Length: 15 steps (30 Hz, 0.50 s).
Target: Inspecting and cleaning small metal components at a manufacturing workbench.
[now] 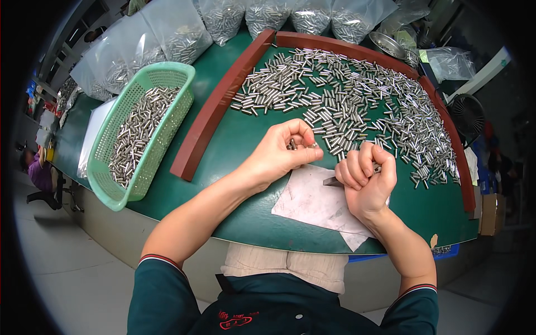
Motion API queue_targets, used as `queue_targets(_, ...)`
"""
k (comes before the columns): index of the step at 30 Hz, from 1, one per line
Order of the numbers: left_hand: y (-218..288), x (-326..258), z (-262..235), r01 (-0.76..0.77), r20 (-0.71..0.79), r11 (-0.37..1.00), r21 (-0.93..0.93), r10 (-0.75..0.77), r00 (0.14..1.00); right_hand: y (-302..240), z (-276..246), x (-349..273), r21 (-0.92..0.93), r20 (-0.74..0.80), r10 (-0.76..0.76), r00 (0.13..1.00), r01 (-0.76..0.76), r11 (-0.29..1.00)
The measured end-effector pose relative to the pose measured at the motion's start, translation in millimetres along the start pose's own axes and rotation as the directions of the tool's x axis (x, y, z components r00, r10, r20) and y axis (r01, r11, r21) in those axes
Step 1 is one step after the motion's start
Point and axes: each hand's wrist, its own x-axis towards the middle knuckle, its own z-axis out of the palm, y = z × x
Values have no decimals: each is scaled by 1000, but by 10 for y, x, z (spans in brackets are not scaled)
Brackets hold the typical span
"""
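Observation:
My left hand [286, 146] is closed, thumb and fingers curled together, with several small metal pins [292, 144] showing in the curl. Beside it on the right, my right hand [365, 177] makes a fist around a tool whose flat dark metal end [333, 182] sticks out on the left; the rest of it is hidden by the fingers. Under and between the hands lies a stained whitish cloth [310, 202]. Just beyond them, a great many loose silvery metal pins [340, 120] are spread over the green tabletop [223, 153].
Dark red wooden bars [215, 111] fence the pins at left, back and right. A green plastic basket [109, 192] of pins stands at left. Clear bags [178, 36] of pins line the back. A metal bowl [388, 44] and a black fan [467, 114] are at right.

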Motion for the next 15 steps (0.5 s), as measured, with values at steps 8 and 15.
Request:
queue_targets(8,102,63,-324,104,-104,945,-310,-143,984,0,-10,-1,-6,-4,1,1000,-1,1000)
queue_targets(15,40,134,-491,109,-380,570,814,382,843,5,1,6,-6,-4,-5,1000,5,1000)
